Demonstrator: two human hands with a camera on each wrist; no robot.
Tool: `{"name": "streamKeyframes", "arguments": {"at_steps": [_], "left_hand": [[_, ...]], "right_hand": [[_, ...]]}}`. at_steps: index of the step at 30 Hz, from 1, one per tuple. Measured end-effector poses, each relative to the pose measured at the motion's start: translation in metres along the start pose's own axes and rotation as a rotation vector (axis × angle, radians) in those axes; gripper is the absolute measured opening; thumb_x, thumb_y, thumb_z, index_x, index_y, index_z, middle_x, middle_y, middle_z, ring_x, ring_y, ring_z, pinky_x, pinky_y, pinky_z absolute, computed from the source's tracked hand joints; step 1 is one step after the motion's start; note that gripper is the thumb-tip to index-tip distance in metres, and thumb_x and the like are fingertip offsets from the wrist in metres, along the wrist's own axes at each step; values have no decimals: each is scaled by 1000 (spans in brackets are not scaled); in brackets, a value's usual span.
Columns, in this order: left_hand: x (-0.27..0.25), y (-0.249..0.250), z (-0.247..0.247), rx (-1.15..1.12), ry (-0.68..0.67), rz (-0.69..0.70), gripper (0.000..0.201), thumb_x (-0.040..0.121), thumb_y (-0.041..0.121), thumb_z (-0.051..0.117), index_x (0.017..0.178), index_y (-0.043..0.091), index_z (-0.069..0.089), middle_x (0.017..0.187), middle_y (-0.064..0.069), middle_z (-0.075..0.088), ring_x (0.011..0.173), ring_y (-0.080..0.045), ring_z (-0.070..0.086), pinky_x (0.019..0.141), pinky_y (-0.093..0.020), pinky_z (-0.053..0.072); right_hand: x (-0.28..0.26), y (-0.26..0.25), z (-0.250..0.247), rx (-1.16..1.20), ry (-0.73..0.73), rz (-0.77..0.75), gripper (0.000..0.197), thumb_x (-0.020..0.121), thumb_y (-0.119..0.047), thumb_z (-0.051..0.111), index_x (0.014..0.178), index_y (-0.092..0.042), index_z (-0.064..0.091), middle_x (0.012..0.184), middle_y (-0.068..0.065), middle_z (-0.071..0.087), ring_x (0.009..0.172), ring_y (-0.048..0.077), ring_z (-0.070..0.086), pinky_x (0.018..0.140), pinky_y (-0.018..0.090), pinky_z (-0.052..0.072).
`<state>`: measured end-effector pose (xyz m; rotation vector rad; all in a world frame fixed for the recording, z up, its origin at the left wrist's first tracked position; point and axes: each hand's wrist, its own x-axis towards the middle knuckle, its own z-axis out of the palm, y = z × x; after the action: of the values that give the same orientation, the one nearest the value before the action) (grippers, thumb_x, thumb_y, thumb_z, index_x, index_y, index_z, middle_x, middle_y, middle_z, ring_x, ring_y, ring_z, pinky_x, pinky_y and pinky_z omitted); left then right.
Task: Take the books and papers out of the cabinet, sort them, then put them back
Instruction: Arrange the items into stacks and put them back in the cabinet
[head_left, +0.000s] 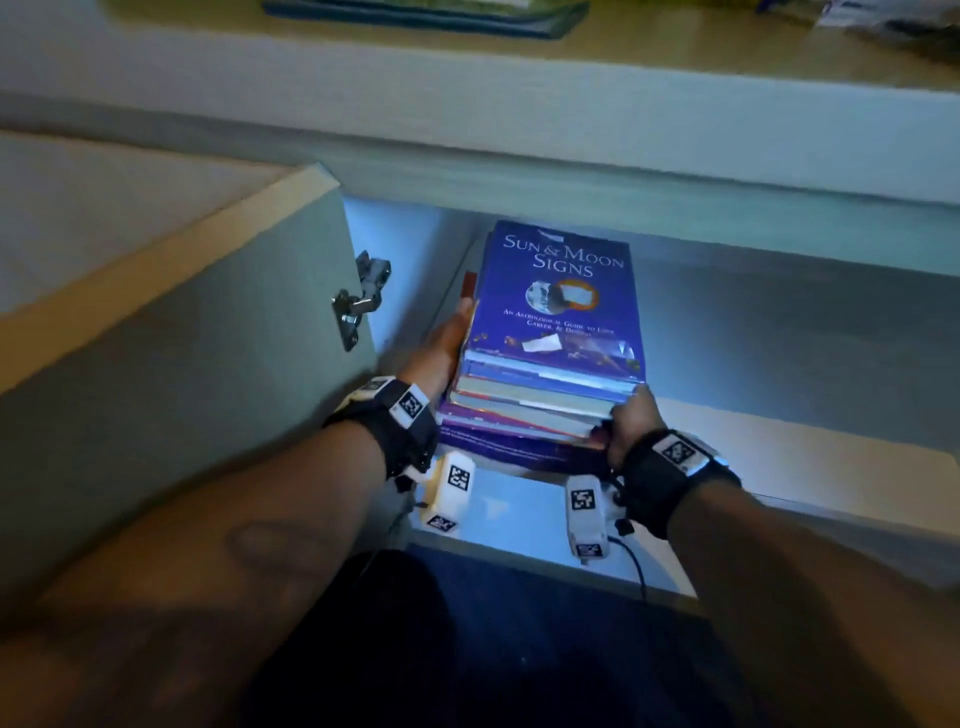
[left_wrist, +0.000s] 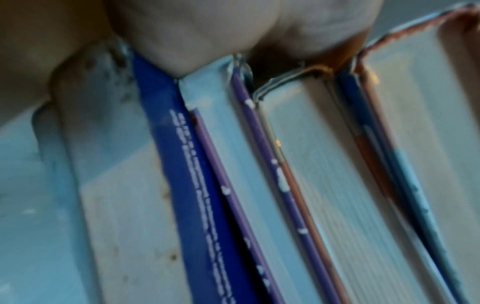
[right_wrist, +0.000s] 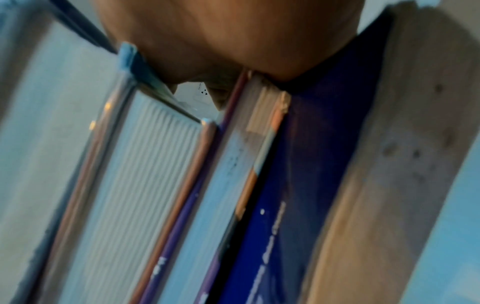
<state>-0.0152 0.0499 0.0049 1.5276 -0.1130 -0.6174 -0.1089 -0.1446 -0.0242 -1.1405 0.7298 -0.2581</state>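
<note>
A stack of books lies on the lit cabinet shelf, with a purple "Sun & Moon Signs" book on top. My left hand holds the stack's left side, thumb up along the top book's edge; its other fingers are hidden. At the near right corner my right hand grips the lower books. The left wrist view shows my left hand pressed against the book edges. The right wrist view shows my right hand against the book edges likewise.
The cabinet door stands open at the left, its metal hinge close to my left hand. The cabinet's top overhangs the shelf and carries a flat green-blue item. To the right of the stack the shelf is bare.
</note>
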Motion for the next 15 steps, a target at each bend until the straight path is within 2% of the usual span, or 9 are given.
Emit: {"name": "streamKeyframes", "arguments": {"at_steps": [2, 3, 5, 7, 10, 11, 12, 13, 15], "left_hand": [[26, -5, -3, 20, -78, -38, 80, 73, 89, 50, 126, 31, 67, 114, -10, 75, 97, -33, 75, 91, -50, 57], [40, -10, -6, 66, -72, -29, 79, 72, 89, 51, 123, 32, 68, 116, -11, 74, 100, -33, 74, 93, -48, 56], [64, -20, -12, 119, 28, 55, 63, 81, 81, 50, 111, 30, 72, 112, -12, 75, 102, -32, 72, 90, -40, 55], [78, -23, -14, 90, 93, 84, 58, 84, 75, 54, 101, 25, 76, 100, -10, 77, 101, -37, 71, 86, -40, 56], [82, -29, -16, 20, 122, -16, 91, 59, 94, 58, 107, 19, 77, 104, -12, 77, 99, -37, 72, 98, -53, 53], [78, -30, -17, 11, 183, -40, 103, 51, 99, 55, 109, 17, 76, 107, -13, 76, 101, -37, 72, 100, -55, 51], [75, -31, -20, 30, 246, -16, 110, 50, 103, 48, 113, 17, 74, 111, -13, 75, 104, -36, 71, 102, -55, 49], [70, -35, -22, 39, 339, 21, 113, 53, 104, 40, 118, 18, 71, 118, -12, 73, 109, -33, 69, 104, -54, 48], [54, -40, -22, 26, 510, 108, 112, 59, 104, 29, 124, 21, 67, 125, -8, 69, 114, -27, 66, 105, -50, 47]], "right_hand": [[29, 7, 6, -43, -22, -28, 32, 103, -24, 42, 74, -19, 56, 47, -5, 50, 33, 14, 47, 41, 16, 42], [41, 10, 8, -63, -30, -57, 31, 102, -23, 42, 77, -19, 59, 53, -4, 56, 37, 15, 53, 42, 17, 45], [53, 12, 14, -96, -48, -115, 31, 103, -16, 38, 84, -19, 62, 60, -4, 65, 41, 11, 61, 41, 18, 48], [64, 13, 16, -110, -61, -169, 30, 105, -16, 38, 90, -19, 63, 63, -5, 69, 46, 9, 64, 43, 16, 49], [64, 23, 12, -204, -56, -159, 31, 107, -34, 37, 92, -22, 61, 47, -13, 62, 41, 3, 59, 44, 16, 51], [62, 27, 12, -204, -57, -147, 34, 104, -43, 37, 99, -23, 64, 52, -12, 64, 47, 6, 64, 52, 25, 59], [64, 33, 13, -230, -63, -147, 39, 99, -52, 38, 110, -27, 66, 65, -10, 68, 58, 13, 69, 66, 40, 65], [68, 39, 13, -277, -61, -171, 43, 92, -56, 38, 115, -33, 65, 77, -6, 69, 68, 21, 71, 79, 50, 63], [78, 46, 16, -371, -36, -307, 43, 82, -51, 35, 110, -35, 64, 85, -1, 65, 76, 27, 66, 90, 53, 58]]}}
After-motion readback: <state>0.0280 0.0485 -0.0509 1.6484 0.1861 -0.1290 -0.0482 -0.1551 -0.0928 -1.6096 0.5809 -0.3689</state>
